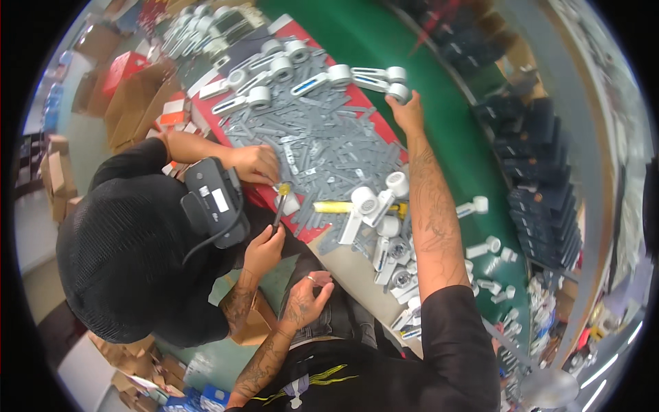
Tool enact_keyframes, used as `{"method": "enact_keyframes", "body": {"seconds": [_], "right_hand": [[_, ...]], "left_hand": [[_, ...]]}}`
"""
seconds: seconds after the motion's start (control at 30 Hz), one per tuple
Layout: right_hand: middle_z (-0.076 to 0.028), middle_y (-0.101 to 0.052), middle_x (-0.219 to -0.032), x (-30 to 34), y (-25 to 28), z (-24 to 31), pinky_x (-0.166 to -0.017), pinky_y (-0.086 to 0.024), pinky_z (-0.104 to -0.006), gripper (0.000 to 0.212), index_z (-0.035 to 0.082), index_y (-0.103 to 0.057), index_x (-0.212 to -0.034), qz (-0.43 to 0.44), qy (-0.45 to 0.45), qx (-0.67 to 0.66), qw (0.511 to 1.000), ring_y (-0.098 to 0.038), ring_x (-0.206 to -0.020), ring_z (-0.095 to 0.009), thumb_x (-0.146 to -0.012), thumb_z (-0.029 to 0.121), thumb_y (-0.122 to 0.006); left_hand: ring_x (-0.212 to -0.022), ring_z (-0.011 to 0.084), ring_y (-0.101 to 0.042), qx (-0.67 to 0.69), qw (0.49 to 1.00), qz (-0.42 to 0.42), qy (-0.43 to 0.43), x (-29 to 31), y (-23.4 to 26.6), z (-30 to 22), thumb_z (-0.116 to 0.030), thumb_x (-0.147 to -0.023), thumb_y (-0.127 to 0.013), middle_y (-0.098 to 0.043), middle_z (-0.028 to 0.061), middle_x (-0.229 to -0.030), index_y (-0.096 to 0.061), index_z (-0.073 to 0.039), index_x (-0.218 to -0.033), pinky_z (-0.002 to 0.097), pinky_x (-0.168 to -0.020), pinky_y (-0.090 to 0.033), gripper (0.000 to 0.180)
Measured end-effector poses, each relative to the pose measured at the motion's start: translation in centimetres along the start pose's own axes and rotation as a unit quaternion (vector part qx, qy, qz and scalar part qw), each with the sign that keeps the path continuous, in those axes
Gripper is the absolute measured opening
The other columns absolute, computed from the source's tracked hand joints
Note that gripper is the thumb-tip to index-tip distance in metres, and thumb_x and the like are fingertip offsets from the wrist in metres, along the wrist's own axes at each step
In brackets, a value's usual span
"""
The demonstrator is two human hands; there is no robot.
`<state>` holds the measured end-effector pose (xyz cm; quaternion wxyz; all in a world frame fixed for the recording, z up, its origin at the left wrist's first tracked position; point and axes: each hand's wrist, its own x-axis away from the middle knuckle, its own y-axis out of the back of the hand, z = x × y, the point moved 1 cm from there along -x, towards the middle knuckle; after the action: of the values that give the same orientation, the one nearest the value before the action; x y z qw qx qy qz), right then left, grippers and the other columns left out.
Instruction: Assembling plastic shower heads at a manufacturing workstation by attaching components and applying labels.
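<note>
My right hand [406, 112] reaches far over the table, its fingers closed on the round head of a white handheld fan [397, 93]. Right beside that lies another white fan [395, 75]. Held low near my lap, my left hand [307, 299] is empty, with its fingers loosely bent and the thumb apart. Many flat grey plastic strips [322, 137] cover the red tabletop [307, 235]. Between my arms, more white fans [364, 200] lie in a group near a yellow-handled tool [332, 207].
At my left, a co-worker in a black cap [123, 254] holds a dark screwdriver-like tool [280, 209] against a white part [287, 203]. White fans [482, 248] lie on the green surface at right. Dark stacked trays [542, 185] stand beyond it; cardboard boxes [141, 103] are at far left.
</note>
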<state>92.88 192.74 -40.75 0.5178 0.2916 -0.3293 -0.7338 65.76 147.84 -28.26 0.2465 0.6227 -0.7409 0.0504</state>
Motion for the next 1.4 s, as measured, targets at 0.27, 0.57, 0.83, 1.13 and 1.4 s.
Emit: {"method": "enact_keyframes", "body": {"seconds": [0.27,0.57,0.83,1.13,1.4], "right_hand": [[-0.026,-0.065,-0.129,-1.6,2.2,-2.5,-0.094,-0.056,-0.0448,0.066,0.004,-0.052,-0.13,-0.111,-0.121,-0.103,0.981,-0.07,-0.112,-0.036,-0.081,0.03,-0.087],[-0.012,-0.058,-0.131,18.6,18.7,11.3,-0.097,-0.059,-0.0361,0.071,0.007,-0.056,-0.152,0.331,0.188,-0.169,0.909,-0.064,-0.12,-0.025,-0.085,0.011,-0.079],[-0.01,-0.06,-0.126,23.1,12.5,14.5,-0.1,-0.056,-0.0353,0.063,0.008,-0.066,-0.146,0.619,0.171,-0.204,0.739,-0.066,-0.118,-0.021,-0.084,0.013,-0.077],[-0.015,-0.073,-0.095,15.7,-10.3,17.4,-0.083,-0.057,-0.0441,0.021,0.004,-0.072,-0.103,0.143,0.324,-0.059,0.933,-0.072,-0.09,-0.034,-0.09,0.019,-0.079],[-0.014,-0.075,-0.099,18.5,-2.4,17.4,-0.081,-0.057,-0.0391,0.02,0.002,-0.069,-0.103,0.255,0.149,-0.175,0.939,-0.073,-0.09,-0.029,-0.091,0.016,-0.077]], "left_hand": [[-0.099,0.0262,-0.077,-0.001,0.999,-0.009,-0.041,-1.2,2.2,-3.5,-0.012,-0.098,-0.073,-0.077,0.0144,-0.105,-0.067,0.001,-0.122,0.0373,-0.091,-0.059,0.028],[-0.09,0.0246,-0.073,-0.038,0.964,-0.211,-0.16,-6.3,2.1,-8.7,-0.022,-0.097,-0.076,-0.074,0.0146,-0.111,-0.059,-0.001,-0.141,0.0367,-0.083,-0.058,0.053],[-0.064,0.0148,-0.063,0.134,0.983,0.05,0.119,-3.7,2.1,-5.8,-0.031,-0.102,-0.07,-0.063,0.0048,-0.076,-0.055,-0.001,-0.135,0.0341,-0.061,-0.052,0.047],[-0.076,0.0171,-0.065,0.505,0.856,-0.015,0.114,0.5,3.1,-2.8,-0.038,-0.11,-0.048,-0.068,0.0108,-0.099,-0.052,0.0,-0.139,0.0294,-0.068,-0.053,0.048],[-0.109,0.0153,-0.064,0.448,0.89,-0.051,0.064,3.2,4.7,-3.5,-0.016,-0.106,-0.064,-0.065,0.0123,-0.137,-0.048,-0.003,-0.147,0.0329,-0.096,-0.052,0.046]]}}
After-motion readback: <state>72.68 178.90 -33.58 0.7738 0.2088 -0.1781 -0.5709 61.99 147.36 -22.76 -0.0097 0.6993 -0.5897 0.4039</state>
